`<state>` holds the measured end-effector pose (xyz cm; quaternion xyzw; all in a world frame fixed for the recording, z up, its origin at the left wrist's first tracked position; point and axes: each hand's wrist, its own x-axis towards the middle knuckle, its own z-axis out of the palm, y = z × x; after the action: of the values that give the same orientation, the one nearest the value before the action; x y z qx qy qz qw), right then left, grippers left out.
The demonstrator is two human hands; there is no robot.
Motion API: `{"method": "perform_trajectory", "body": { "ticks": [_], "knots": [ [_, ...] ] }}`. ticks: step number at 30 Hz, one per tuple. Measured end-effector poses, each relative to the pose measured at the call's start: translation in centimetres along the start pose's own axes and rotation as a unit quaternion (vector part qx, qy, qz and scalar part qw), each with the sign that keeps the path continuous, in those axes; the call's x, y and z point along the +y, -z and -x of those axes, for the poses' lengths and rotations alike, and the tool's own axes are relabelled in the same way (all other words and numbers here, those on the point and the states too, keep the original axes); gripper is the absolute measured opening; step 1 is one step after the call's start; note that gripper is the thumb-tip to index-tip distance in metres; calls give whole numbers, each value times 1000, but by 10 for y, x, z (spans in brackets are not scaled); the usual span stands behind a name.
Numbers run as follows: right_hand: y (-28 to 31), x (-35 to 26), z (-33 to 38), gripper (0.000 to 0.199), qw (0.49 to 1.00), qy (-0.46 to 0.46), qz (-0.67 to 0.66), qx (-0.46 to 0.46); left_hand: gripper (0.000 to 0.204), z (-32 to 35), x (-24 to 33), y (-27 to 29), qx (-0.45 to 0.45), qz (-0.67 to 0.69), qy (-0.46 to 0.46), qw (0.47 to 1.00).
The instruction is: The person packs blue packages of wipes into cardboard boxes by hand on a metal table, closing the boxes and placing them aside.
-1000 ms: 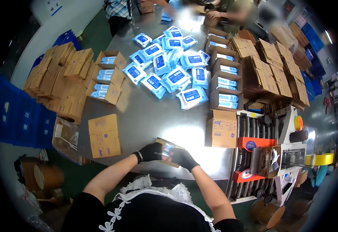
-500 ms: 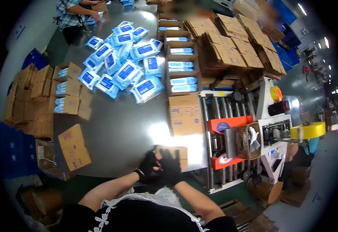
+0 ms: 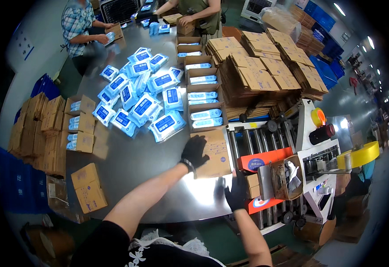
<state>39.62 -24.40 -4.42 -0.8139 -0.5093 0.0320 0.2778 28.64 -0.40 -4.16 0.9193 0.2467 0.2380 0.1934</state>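
My left hand (image 3: pixel 195 152), in a black glove, lies with its fingers spread on the left part of a closed cardboard carton (image 3: pixel 216 153) near the table's right edge. My right hand (image 3: pixel 235 192), also gloved in black, is partly blurred, with fingers stretched out at the entry of the carton taping machine (image 3: pixel 265 159). Just right of its fingers, a small carton (image 3: pixel 252 186) sits on the machine's rollers, partly hidden behind a metal plate. Behind the closed carton runs a row of open cartons (image 3: pixel 206 107) holding blue-and-white wipe packs.
A heap of wipe packs (image 3: pixel 136 95) covers the table's far middle. Filled open cartons (image 3: pixel 80 127) and a flat carton (image 3: pixel 89 188) lie left. Stacked flat cartons (image 3: pixel 256 73) stand far right. Two people work at the far end, one in a checked shirt (image 3: pixel 76 24).
The small carton has gone from between my hands at the table's front into the taping machine. My left hand has moved forward onto the closed carton; my right hand has moved right.
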Motion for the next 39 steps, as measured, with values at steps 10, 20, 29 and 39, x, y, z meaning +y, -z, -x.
{"method": "perform_trajectory", "body": {
  "ticks": [10, 20, 29, 39],
  "knots": [
    [-18, -52, -30, 18, 992, -35, 86, -89, 57, 32, -55, -29, -462, 163, 188, 851],
    [-57, -122, -40, 27, 946, -207, 7, -247, 31, 258, -66, 73, 52, 243, 374, 893],
    [-61, -128, 27, 75, 931, 31, -313, -187, 32, 187, -7, 100, -339, 129, 134, 922],
    [-17, -123, -32, 41, 967, 43, -15, -252, 59, 214, -22, 78, -179, 168, 246, 938]
  ]
}}
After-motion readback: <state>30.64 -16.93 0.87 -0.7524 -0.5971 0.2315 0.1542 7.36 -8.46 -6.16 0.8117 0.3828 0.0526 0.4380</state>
